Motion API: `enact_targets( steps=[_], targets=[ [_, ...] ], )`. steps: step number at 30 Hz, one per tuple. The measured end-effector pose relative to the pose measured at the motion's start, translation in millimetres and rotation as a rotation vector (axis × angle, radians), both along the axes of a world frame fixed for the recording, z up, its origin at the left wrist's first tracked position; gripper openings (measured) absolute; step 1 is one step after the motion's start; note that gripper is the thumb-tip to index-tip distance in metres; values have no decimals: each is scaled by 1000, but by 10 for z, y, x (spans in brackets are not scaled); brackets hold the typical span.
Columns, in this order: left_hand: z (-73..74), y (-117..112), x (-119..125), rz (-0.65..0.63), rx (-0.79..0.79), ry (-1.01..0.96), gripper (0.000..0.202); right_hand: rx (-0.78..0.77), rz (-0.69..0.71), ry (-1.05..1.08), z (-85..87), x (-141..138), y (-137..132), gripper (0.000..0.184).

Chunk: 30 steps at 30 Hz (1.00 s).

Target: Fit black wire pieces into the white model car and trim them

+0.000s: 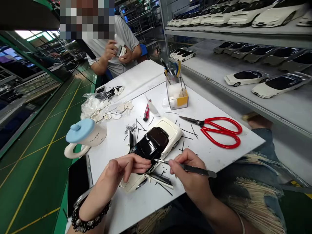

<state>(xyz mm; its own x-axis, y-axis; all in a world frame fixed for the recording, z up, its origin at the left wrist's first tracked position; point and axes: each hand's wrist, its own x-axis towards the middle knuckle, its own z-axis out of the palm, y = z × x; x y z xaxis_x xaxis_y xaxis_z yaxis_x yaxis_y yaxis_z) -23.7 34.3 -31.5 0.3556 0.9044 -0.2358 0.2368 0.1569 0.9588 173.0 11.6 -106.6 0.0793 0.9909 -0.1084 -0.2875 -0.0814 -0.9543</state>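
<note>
A cream model car [168,128] with a black roof and windscreen stands on the white table, its doors swung out. My left hand [126,166] rests over the side of the car near the door opening, fingers stretched out and thumb raised, with nothing visible in it. My right hand [191,180] is closed around a pair of tweezers [198,170]. Their tips reach the car beside my left fingertips; whether they pinch anything is too small to tell. The near open door [161,180] juts toward me, with thin black strips [164,189] lying close by.
Red-handled scissors [219,130] lie at the right, and a glue tube [146,112] lies behind the car. A clear tool box [176,92] stands farther back. At left are a lidded mug [97,135] and a phone [79,182]. A person [119,48] sits opposite; shelves [204,70] hold model cars.
</note>
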Motion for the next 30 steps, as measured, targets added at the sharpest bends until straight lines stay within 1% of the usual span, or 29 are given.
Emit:
enact_targets(
  steps=[7,13,15,17,20,22,23,24,26,30],
  targets=[
    [0,-46,-17,-25,-13,-42,70,46,-5,-12,-7,-4,-28,23],
    [-16,-32,-22,-55,-6,-70,68,171,36,-82,-40,8,-25,17],
    [-16,-27,-30,-74,21,-53,67,210,37,-112,-52,22,-30,15],
    [-9,-30,-41,-69,136,22,64,242,32,-161,-57,34,-44,15],
    [3,-51,-40,-65,469,267,47,276,27,-267,-55,41,-81,16],
    [-1,-69,-18,-141,663,470,32,293,25,-348,-51,36,-107,17],
    [-8,-79,0,-196,727,562,29,301,22,-383,-49,31,-117,17],
    [-18,-90,22,-247,773,639,28,310,17,-414,-45,24,-124,18],
    [-45,-109,72,-310,832,750,35,330,13,-459,-37,11,-130,18],
    [-98,-136,157,-303,881,862,50,365,-14,-532,-26,-2,-126,18]
  ],
)
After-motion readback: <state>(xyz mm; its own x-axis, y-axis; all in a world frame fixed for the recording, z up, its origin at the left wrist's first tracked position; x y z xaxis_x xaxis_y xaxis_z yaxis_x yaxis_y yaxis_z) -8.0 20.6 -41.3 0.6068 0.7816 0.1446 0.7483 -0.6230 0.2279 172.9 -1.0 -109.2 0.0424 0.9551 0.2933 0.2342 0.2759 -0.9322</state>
